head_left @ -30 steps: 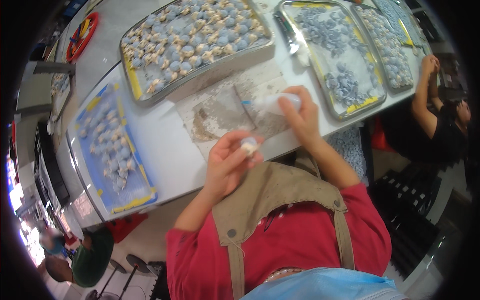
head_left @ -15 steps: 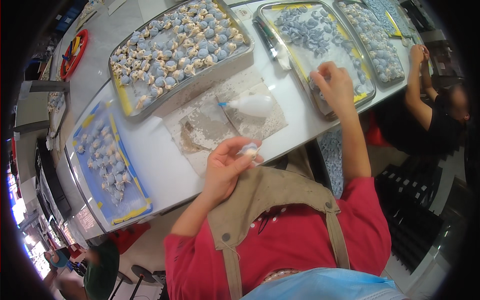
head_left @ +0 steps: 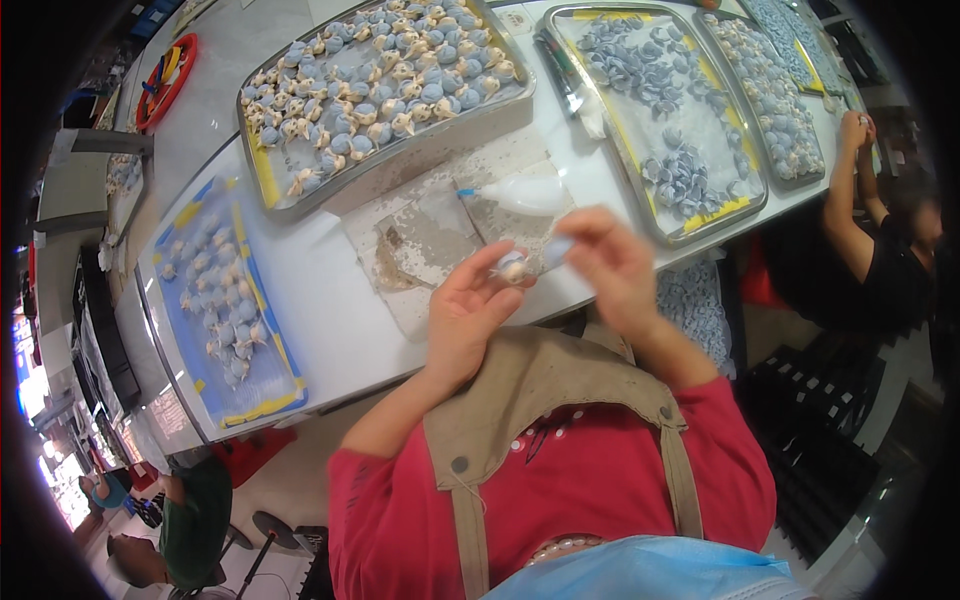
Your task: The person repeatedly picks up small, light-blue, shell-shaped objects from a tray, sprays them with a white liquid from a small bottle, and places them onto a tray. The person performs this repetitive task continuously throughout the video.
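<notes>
My left hand [head_left: 466,318] pinches a small cream-and-blue-grey figurine [head_left: 513,268] between thumb and fingers, above the near edge of the table. Just to its right, my right hand [head_left: 615,270], blurred by motion, has a small blue-grey shell-like piece [head_left: 557,252] at its fingertips. The two small things are a short gap apart. Beyond them, a white squeeze bottle [head_left: 525,194] with a blue tip lies on a stained cardboard sheet [head_left: 425,235]. Loose blue-grey pieces [head_left: 678,178] lie on the paper-lined metal tray [head_left: 655,228] at the right.
A large metal tray [head_left: 285,212] of figurines stands raised at the back. To the left is a blue tray [head_left: 215,400] with more figurines. Pens [head_left: 560,68] lie beside the right tray, and another figurine tray [head_left: 800,178] stands beyond it. A co-worker [head_left: 850,250] sits at the right.
My right hand has come from the right tray back toward my left hand, bringing a blue-grey piece. My left hand still holds the figurine. The view has shifted slightly.
</notes>
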`<state>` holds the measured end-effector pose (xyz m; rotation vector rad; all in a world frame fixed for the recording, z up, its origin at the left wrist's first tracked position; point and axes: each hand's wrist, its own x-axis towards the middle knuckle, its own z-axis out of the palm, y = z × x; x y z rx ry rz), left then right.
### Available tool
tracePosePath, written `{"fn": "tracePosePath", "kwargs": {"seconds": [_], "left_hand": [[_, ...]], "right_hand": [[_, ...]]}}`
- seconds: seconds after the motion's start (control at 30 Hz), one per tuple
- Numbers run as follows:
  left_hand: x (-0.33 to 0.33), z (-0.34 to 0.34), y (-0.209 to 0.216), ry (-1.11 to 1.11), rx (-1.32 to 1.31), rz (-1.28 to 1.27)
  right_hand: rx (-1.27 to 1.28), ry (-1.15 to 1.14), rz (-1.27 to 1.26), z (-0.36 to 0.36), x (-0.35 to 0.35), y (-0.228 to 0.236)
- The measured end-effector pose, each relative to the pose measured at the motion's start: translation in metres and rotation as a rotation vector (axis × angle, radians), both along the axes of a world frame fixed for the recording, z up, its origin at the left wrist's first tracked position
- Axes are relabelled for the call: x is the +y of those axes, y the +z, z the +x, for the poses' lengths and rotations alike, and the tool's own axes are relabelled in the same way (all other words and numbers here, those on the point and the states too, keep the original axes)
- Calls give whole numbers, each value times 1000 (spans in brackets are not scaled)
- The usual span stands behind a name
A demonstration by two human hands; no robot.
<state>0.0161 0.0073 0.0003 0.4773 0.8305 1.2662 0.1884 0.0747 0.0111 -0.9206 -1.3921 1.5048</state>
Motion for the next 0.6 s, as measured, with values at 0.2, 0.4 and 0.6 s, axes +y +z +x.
{"fn": "tracePosePath", "kwargs": {"seconds": [0.2,0.4,0.6], "left_hand": [[-5,-4,-3,76,83,73],[-6,-4,2,147,89,39],[-7,-6,6,105,233,149]], "right_hand": [[-228,47,388,-28,-12,0],[-281,-38,498,-34,-17,1],[-337,-12,553,-29,-17,6]]}}
